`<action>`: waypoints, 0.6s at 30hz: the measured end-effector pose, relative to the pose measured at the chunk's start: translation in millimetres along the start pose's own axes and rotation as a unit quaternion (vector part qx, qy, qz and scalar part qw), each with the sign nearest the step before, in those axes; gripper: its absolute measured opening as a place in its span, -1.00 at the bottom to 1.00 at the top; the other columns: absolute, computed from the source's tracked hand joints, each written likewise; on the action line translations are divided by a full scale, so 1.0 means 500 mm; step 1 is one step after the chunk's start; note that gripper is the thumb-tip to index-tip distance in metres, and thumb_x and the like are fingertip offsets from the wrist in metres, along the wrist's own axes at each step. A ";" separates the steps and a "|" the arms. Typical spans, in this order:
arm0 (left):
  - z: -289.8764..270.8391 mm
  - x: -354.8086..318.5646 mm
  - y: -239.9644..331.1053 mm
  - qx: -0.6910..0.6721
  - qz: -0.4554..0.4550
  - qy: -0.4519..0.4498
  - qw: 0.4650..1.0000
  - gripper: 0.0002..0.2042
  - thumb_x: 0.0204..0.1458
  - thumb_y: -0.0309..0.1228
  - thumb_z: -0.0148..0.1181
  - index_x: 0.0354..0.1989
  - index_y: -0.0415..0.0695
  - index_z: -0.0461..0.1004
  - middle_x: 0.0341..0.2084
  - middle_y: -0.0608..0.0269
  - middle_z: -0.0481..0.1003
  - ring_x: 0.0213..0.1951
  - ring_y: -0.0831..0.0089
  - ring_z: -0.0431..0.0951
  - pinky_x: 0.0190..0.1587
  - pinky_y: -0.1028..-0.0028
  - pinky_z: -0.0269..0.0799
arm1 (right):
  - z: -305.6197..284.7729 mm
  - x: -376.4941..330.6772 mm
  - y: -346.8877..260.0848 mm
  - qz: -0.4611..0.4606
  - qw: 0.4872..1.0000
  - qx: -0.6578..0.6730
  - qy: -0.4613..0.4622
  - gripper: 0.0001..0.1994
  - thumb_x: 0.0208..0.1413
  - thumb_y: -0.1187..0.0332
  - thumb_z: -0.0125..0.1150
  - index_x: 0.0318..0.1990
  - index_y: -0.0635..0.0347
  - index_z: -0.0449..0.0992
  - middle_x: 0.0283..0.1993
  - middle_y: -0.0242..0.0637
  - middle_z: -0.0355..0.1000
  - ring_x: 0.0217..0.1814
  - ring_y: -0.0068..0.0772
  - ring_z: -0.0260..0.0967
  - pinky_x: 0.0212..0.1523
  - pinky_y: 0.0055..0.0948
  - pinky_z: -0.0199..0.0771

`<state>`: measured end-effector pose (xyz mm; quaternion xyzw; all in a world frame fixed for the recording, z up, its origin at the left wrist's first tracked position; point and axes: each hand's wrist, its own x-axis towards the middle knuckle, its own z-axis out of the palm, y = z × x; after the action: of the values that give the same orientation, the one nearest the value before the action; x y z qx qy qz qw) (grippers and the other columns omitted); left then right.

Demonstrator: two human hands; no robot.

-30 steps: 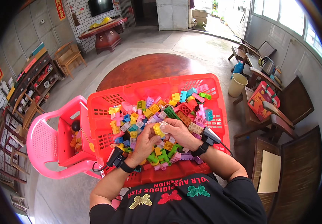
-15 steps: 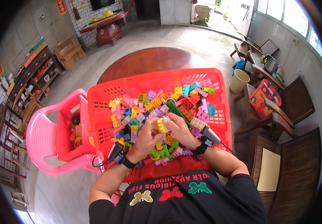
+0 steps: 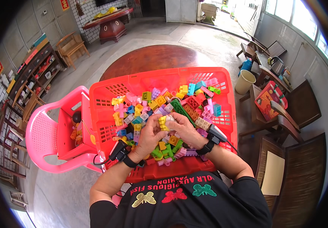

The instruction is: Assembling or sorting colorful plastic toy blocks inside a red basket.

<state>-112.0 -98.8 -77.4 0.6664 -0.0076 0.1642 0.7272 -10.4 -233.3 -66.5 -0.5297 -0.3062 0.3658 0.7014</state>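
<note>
Over the heap of toy building blocks [image 3: 167,150], my two hands meet at a small yellow building block [image 3: 163,122]. My left hand [image 3: 148,136] pinches its left side between thumb and fingers. From the other side my right hand [image 3: 185,132] closes on it, with something whitish at the fingertips that I cannot make out clearly. A large red plastic basket [image 3: 152,76] holds the heap. Beyond my right fingers lies a long green block [image 3: 178,109], and a beige studded block [image 3: 202,123] is beside that hand.
The basket stands before a round brown wooden table [image 3: 145,59]. To the left, a pink plastic chair [image 3: 44,133] carries a red box [image 3: 70,142] with a few items inside. Wooden chairs, a cream bin [image 3: 244,82] and a wooden bench [image 3: 301,178] line the right.
The yellow block has been turned and shifted slightly left between my fingers. Both hands stay together over the basket. The whole view has tilted a little.
</note>
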 end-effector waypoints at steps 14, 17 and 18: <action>-0.015 0.009 -0.025 0.046 0.060 0.009 0.997 -0.58 -0.05 -0.53 0.25 -0.05 -0.15 0.18 -0.32 0.17 0.47 -0.38 0.52 0.54 -0.41 0.58 0.46 | 0.026 0.000 0.016 -0.109 0.984 -0.134 0.044 -0.76 0.18 0.22 0.03 -0.31 0.24 0.40 -0.48 -0.44 0.32 -0.44 -0.69 0.25 -0.50 -0.64 0.25; 0.002 0.010 0.018 -0.026 0.001 -0.009 1.000 -0.60 -0.04 -0.58 0.22 -0.07 -0.16 0.17 -0.35 0.19 0.48 -0.34 0.53 0.56 -0.41 0.63 0.45 | 0.019 -0.002 0.018 -0.146 0.971 -0.182 0.055 -0.77 0.17 0.24 0.03 -0.29 0.26 0.38 -0.50 -0.42 0.30 -0.46 -0.68 0.26 -0.50 -0.64 0.26; 0.000 0.009 0.017 -0.021 0.006 -0.023 0.999 -0.59 -0.04 -0.59 0.22 -0.05 -0.17 0.16 -0.35 0.19 0.48 -0.32 0.50 0.57 -0.37 0.61 0.46 | 0.014 0.000 0.020 -0.147 0.971 -0.182 0.055 -0.77 0.17 0.24 0.03 -0.29 0.26 0.38 -0.50 -0.42 0.30 -0.46 -0.68 0.26 -0.50 -0.64 0.26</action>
<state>-109.8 -97.4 -68.3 0.6545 -0.0319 0.1534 0.7397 -18.3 -228.0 -74.6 -0.6170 -0.4025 0.1672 0.6553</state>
